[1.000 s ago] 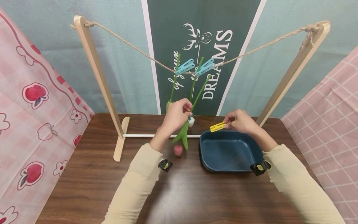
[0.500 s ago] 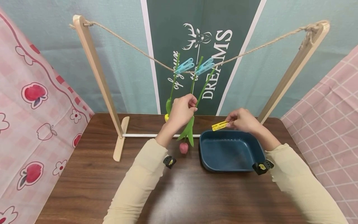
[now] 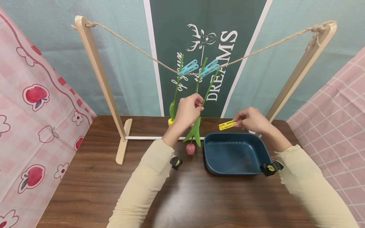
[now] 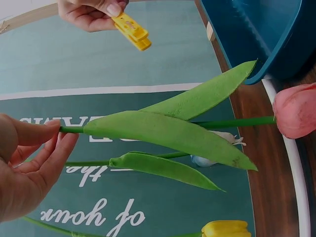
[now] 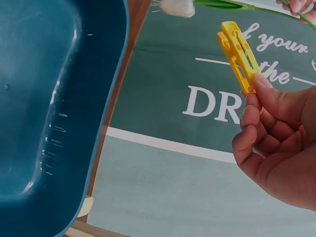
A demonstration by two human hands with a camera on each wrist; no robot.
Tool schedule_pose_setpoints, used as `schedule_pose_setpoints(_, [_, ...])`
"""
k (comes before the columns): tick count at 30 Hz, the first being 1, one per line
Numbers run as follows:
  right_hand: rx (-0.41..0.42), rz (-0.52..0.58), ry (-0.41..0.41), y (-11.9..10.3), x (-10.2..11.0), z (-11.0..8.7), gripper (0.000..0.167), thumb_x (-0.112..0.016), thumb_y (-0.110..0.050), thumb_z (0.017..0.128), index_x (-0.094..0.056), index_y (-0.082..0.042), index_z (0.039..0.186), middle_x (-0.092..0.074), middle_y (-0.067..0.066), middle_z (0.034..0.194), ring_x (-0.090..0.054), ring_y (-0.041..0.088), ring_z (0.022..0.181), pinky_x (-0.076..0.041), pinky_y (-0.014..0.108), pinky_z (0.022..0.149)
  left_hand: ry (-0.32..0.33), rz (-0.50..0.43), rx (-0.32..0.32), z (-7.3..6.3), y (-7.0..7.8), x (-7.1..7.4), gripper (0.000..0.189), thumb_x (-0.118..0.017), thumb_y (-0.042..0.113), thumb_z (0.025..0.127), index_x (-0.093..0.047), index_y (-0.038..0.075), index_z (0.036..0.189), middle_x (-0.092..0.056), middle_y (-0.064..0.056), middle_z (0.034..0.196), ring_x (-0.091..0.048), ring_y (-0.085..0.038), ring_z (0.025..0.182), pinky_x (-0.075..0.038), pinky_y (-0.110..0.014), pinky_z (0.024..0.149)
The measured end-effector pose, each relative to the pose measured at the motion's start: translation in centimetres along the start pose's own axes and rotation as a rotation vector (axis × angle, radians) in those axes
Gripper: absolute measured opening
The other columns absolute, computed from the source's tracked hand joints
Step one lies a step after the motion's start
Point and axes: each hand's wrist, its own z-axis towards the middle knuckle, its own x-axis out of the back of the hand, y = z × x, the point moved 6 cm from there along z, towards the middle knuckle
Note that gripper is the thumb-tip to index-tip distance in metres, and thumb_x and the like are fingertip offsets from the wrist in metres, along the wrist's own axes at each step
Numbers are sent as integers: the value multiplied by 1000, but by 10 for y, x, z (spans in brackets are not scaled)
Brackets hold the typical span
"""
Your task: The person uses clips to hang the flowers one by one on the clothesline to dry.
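Observation:
My left hand (image 3: pixel 189 109) pinches the green stem of a pink tulip (image 3: pixel 190 148), which hangs head down with its leaves below my fingers. The stem's upper end reaches up to the rope (image 3: pixel 242 58), just right of two blue clothespins (image 3: pixel 209 68). Those clothespins hold two other tulips upside down: a yellow tulip (image 4: pixel 226 229) and a white tulip (image 5: pixel 177 7), both partly behind my left hand in the head view. Above the blue basin's back rim, my right hand (image 3: pixel 251 119) pinches a yellow clothespin (image 3: pixel 227 125) by one end, its other end pointing left.
Two wooden posts (image 3: pixel 99 76) carry the sagging rope, and a white rod (image 3: pixel 142 138) runs low between them. A dark blue basin (image 3: pixel 209 164) stands on the brown table (image 3: pixel 94 190) at the right. Printed curtains (image 3: pixel 31 133) enclose the sides and back.
My left hand has moved right and slightly up with the pink tulip, bringing its stem end to the rope. The right hand has shifted slightly right and up with the yellow clothespin.

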Motion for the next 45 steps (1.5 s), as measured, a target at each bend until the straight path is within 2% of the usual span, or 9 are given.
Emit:
schedule_pose_setpoints(8, [23, -34, 24, -10, 13, 2, 9, -65, 0, 80, -66, 7, 86, -63, 6, 69, -53, 16, 54, -43, 26, 50, 10, 4, 12, 2, 1, -3, 8, -62, 3, 84, -63, 3, 92, -65, -4, 80, -61, -13, 77, -46, -22, 67])
schedule_pose_setpoints(15, [37, -57, 52, -20, 24, 3, 10, -66, 0, 79, -67, 6, 86, -63, 4, 67, -53, 13, 54, -43, 24, 50, 19, 13, -4, 4, 3, -4, 8, -62, 3, 84, -64, 5, 92, -65, -3, 81, -61, -13, 78, -46, -21, 68])
schedule_pose_setpoints(33, [5, -126, 125, -39, 60, -2, 11, -65, 0, 80, -66, 6, 89, -63, 10, 71, -53, 22, 57, -38, 28, 50, 61, 23, -9, 8, 11, -3, 8, -65, 5, 83, -65, 6, 91, -65, -2, 79, -60, -12, 75, -45, -22, 68])
schedule_pose_setpoints(45, [10, -129, 123, -43, 62, -2, 9, -63, 1, 81, -66, 6, 88, -63, 11, 72, -52, 24, 60, -39, 30, 51, 80, 18, -24, 14, 17, -3, 10, -65, 5, 83, -65, 4, 92, -65, -2, 81, -59, -14, 78, -45, -23, 70])
